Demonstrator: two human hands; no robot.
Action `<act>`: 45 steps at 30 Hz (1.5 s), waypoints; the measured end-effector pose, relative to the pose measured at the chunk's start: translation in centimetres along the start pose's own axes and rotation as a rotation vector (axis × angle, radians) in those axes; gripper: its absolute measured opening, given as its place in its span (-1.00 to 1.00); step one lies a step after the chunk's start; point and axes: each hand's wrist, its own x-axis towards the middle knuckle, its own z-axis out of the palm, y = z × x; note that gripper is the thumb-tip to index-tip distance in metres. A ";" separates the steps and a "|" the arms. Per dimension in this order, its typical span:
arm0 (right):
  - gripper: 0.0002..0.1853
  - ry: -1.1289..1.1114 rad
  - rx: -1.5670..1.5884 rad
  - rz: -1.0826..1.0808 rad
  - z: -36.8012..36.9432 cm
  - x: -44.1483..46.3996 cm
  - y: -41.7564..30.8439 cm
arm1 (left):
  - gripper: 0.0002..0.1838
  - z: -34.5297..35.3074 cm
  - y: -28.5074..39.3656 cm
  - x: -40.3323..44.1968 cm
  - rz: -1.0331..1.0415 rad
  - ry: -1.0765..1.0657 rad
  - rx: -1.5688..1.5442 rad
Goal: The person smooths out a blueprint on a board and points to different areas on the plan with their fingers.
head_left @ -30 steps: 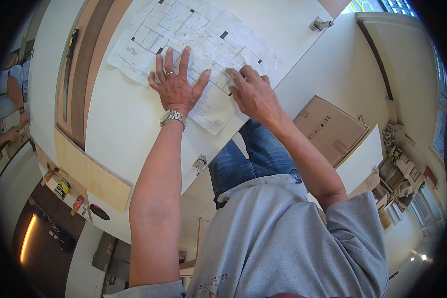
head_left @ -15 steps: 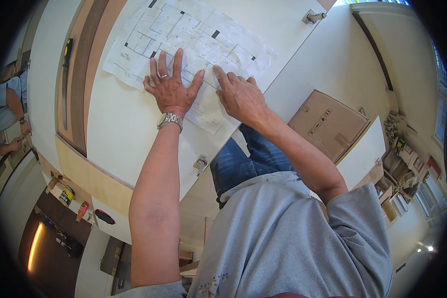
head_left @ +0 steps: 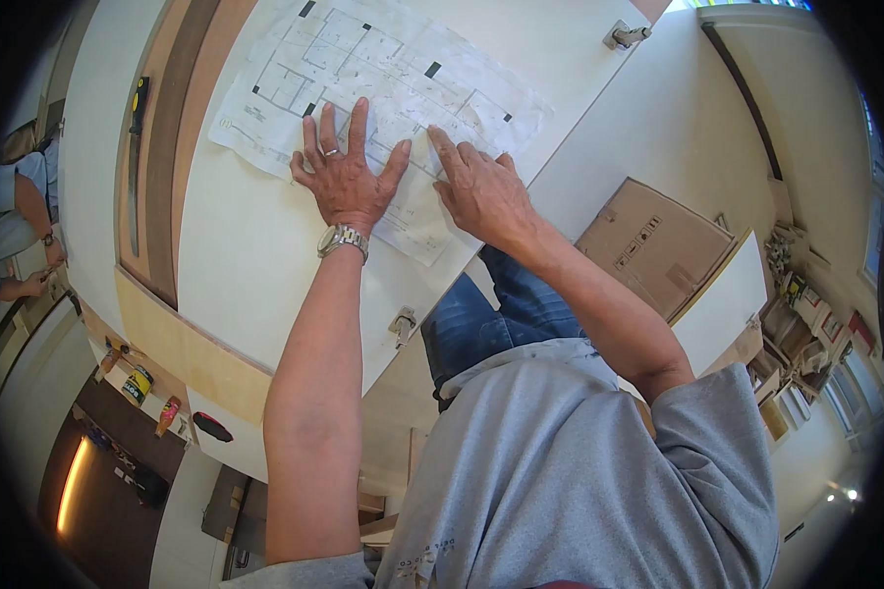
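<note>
A creased paper floor plan (head_left: 383, 74) lies on a white panel (head_left: 236, 226). My left hand (head_left: 349, 182) rests on the plan's lower part, fingers spread, with a ring and a wristwatch (head_left: 343, 240). To its right, my right hand (head_left: 481, 191) touches the paper with the index finger stretched out; its other fingers are partly bent, and nothing is held. Metal hinges sit at the panel's edge, one at the top (head_left: 625, 36) and one lower down (head_left: 403, 324).
A handsaw (head_left: 136, 167) lies left of the panel. At lower left are a yellow-labelled container (head_left: 138, 385) and a black-and-red object (head_left: 212, 426). A cardboard box (head_left: 648, 245) is at the right. Another person (head_left: 25, 216) is at the far left.
My right hand has shifted left over the plan, and its index finger has straightened. My left hand stays spread on the paper. The camera view has moved slightly.
</note>
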 end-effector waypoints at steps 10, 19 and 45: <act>-0.20 -0.008 0.003 0.015 -0.4 0.3 -0.7 | -0.06 -0.1 0.1 0.0 -0.008 -0.009 -0.014; -0.08 -0.172 0.021 0.090 -1.9 2.1 -1.4 | -0.07 -0.2 0.1 0.0 -0.017 -0.033 0.005; -0.23 -0.128 0.083 0.030 -1.4 6.9 -3.4 | -0.04 -0.4 -0.1 -0.1 -0.005 -0.046 -0.015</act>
